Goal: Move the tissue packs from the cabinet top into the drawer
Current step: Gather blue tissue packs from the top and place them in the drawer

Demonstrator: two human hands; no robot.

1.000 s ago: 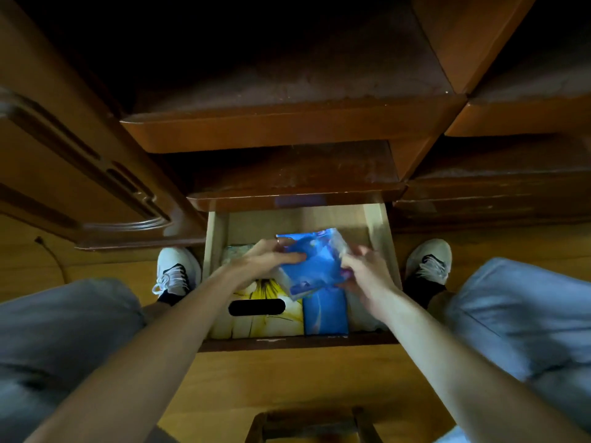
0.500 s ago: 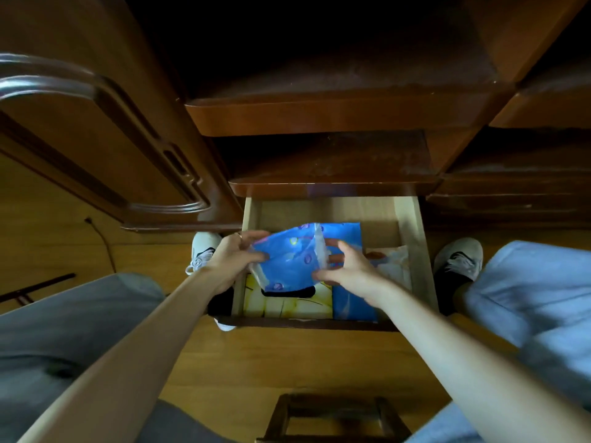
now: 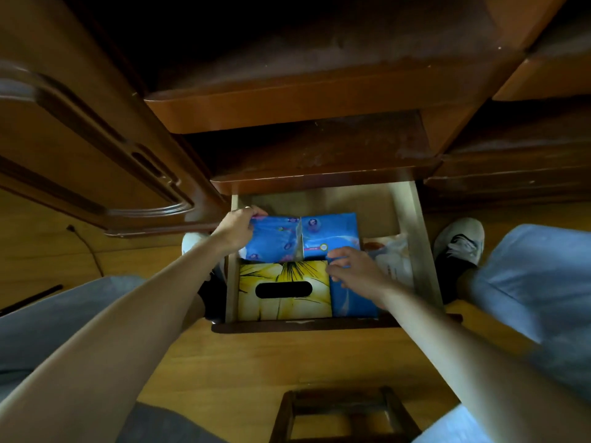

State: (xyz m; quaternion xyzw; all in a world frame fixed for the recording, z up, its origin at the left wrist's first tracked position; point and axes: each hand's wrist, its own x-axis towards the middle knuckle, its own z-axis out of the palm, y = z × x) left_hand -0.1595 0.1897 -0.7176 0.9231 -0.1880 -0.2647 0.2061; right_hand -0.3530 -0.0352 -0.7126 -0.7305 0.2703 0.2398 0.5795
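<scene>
The pale wooden drawer (image 3: 412,231) is pulled out below the dark cabinet. A blue tissue pack (image 3: 275,239) lies at its back left, and my left hand (image 3: 238,228) grips the pack's left end. Beside it a second blue pack (image 3: 329,235) lies at the back centre. My right hand (image 3: 351,271) rests with spread fingers on the front edge of that pack and on a third blue pack (image 3: 350,298) at the front. A yellow flowered tissue box (image 3: 284,289) with a dark oval slot fills the front left.
A whitish plastic bag (image 3: 391,259) sits at the drawer's right side. An open cabinet door (image 3: 96,148) hangs at the left. My knees and white shoes (image 3: 460,241) flank the drawer. A small dark wooden stool (image 3: 342,414) stands on the yellow floor near me.
The blue pack held above the drawer by both hands has come down into the back left. My right hand has left it and moved to the packs on the right.
</scene>
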